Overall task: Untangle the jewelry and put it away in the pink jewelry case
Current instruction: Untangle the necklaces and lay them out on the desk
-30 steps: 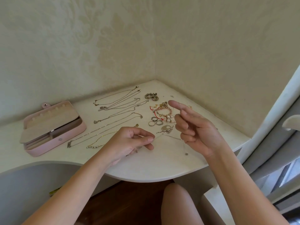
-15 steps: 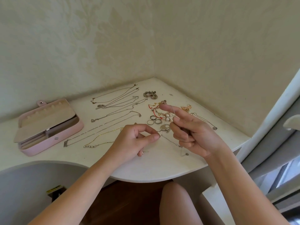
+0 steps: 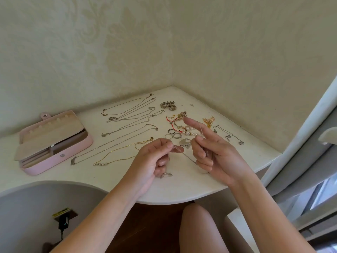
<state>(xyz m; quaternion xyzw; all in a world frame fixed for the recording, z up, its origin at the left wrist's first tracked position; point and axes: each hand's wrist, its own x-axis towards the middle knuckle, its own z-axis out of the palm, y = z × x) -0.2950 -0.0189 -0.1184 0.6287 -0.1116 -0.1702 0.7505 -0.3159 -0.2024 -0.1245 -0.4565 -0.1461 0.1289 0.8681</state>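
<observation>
Cream corner desk top [image 3: 113, 181] set against patterned pale wallpaper, seen from above by a seated person whose bare knee [image 3: 197, 225] shows at six o'clock below the rounded front edge.

Both forearms reach in from six o'clock over that edge. Left hand [image 3: 155, 159]: palm turned inward, thumb and forefinger pinching a thin chain [image 3: 188, 157], remaining fingers curled under. Right hand [image 3: 213, 152]: at three o'clock of the left, close beside it but not touching; forefinger straight and aimed at eleven o'clock, the other fingers curled and holding the same chain, a strand of which crosses the forefinger. The chain spans the gap between the hands; one end lies on the desk just under the left hand.

Beyond the hands at twelve o'clock: loose rings [image 3: 173, 136], then bead bracelets [image 3: 182, 125]. At ten o'clock, several necklaces [image 3: 127, 115] laid out separately in rows. At two o'clock, gold earrings [image 3: 208, 121].

Pink jewelry case [image 3: 54, 143]: at nine o'clock, well apart from the hands, lid open, compartments exposed; contents cannot be made out.
</observation>
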